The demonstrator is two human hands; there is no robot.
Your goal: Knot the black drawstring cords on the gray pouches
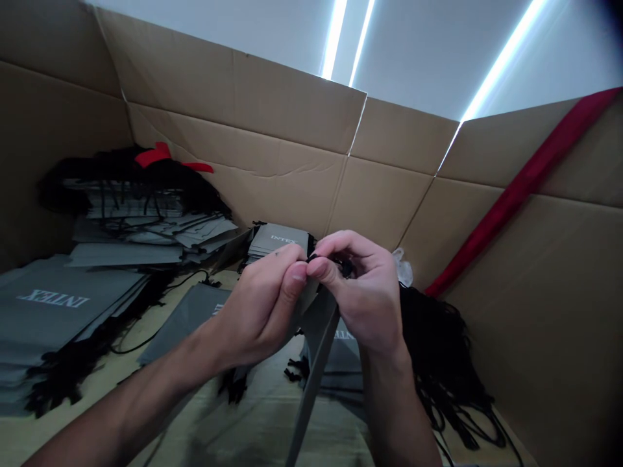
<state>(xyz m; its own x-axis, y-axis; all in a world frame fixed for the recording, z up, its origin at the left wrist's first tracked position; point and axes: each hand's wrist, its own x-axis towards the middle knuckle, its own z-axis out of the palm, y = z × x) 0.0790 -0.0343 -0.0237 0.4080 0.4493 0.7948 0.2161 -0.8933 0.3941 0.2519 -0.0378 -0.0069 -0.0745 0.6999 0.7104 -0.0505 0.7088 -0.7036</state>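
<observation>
While both hands work close together over the bags, the left hand [256, 318] and right hand [363, 298] meet at the fingertips on a small black cord [346, 267]. Each grip appears clenched on the cord between thumb and forefinger, though the fingers hide part of its path. A grey paper bag [317, 363] stands edge-on below the hands, its upper end between them and a narrow fold running down toward the bottom of the view.

Handling estimate: the bag looks light and fairly stiff, but its paper would probably crease under a hard pinch. The cord looks soft, thin and apt to slip, so a close pinch near its end seems the surest hold. The bag's folded top edge appears the better place to steady it.

To the left lies a stack of grey INTEX bags [53, 318] with black cords trailing from it. Another stack of grey bags [278, 241] sits just beyond the hands. A loose mass of black cords [440, 350] lies at right, beside a corrugated cardboard wall [549, 311] crossed by a red strap [525, 185].
</observation>
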